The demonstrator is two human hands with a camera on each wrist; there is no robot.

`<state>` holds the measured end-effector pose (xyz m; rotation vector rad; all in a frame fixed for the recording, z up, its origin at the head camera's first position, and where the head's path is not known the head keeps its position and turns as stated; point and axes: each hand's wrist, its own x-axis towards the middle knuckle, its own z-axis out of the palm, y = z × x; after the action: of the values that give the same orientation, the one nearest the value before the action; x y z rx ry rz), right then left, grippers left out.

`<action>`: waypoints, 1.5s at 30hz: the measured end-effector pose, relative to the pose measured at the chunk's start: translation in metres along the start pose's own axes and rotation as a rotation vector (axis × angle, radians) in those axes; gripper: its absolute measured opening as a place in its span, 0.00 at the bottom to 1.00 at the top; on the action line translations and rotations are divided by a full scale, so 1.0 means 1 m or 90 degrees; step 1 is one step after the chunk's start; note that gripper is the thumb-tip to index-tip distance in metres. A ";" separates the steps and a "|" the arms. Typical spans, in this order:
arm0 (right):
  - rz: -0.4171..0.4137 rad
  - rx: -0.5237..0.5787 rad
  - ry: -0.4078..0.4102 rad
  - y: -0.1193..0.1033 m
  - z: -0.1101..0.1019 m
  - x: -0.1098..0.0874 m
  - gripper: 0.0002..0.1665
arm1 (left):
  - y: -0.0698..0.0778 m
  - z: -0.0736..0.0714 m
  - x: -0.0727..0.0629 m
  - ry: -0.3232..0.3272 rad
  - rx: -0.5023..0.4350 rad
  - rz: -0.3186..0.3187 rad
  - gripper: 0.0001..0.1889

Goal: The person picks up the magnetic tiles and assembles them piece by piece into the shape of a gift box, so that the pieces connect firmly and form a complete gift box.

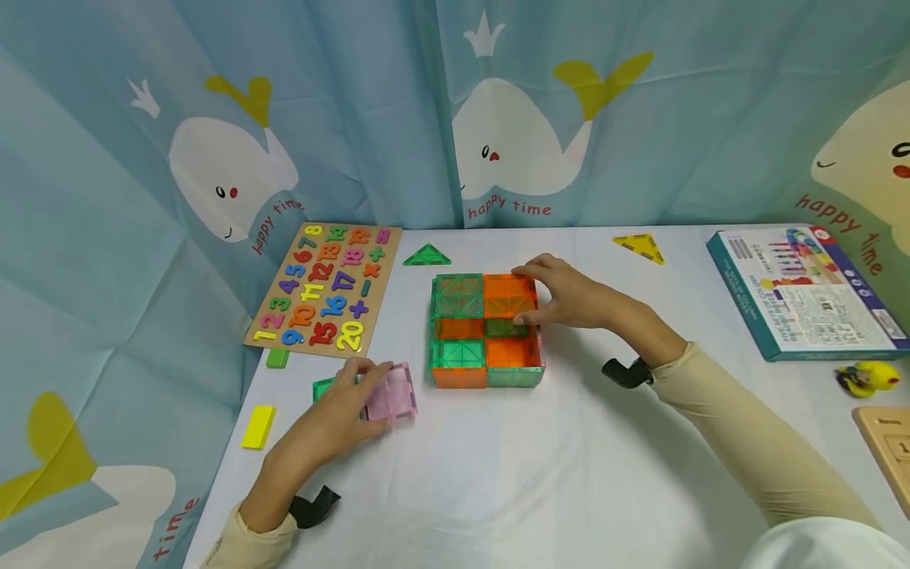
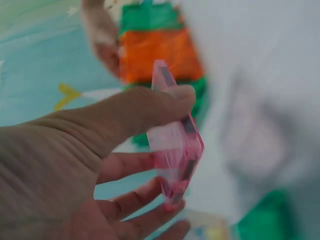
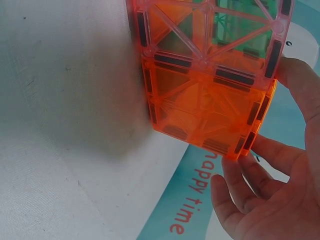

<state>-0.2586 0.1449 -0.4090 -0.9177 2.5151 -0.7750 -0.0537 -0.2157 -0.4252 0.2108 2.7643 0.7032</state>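
Note:
My left hand pinches a pink translucent square magnetic tile at the front left of the structure. In the left wrist view that pink tile stands edge-on between thumb and fingers. A green tile lies partly hidden behind the left hand. The box-like magnetic tile structure has green and orange sides, open cells at the front and covered cells at the back. My right hand holds its back right corner. In the right wrist view, the fingers curl behind its orange wall, beside a pink one.
A number puzzle board lies at the left, with a green block and a yellow block near it. Green and yellow triangle tiles lie behind. A box, a yellow toy and a wooden board are at the right.

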 end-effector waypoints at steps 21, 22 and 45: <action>-0.004 0.005 0.008 -0.002 0.000 -0.002 0.50 | 0.059 -0.025 0.078 -0.040 0.071 0.229 0.42; -0.006 0.006 0.007 -0.002 0.000 -0.002 0.50 | 0.059 -0.026 0.081 -0.047 0.074 0.226 0.41; 0.004 -0.046 -0.006 -0.005 -0.005 0.001 0.51 | 0.044 -0.014 0.086 -0.047 0.011 0.201 0.41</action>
<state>-0.2593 0.1427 -0.4018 -0.9332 2.5513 -0.6809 -0.1368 -0.1658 -0.4121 0.6747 2.6951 0.7289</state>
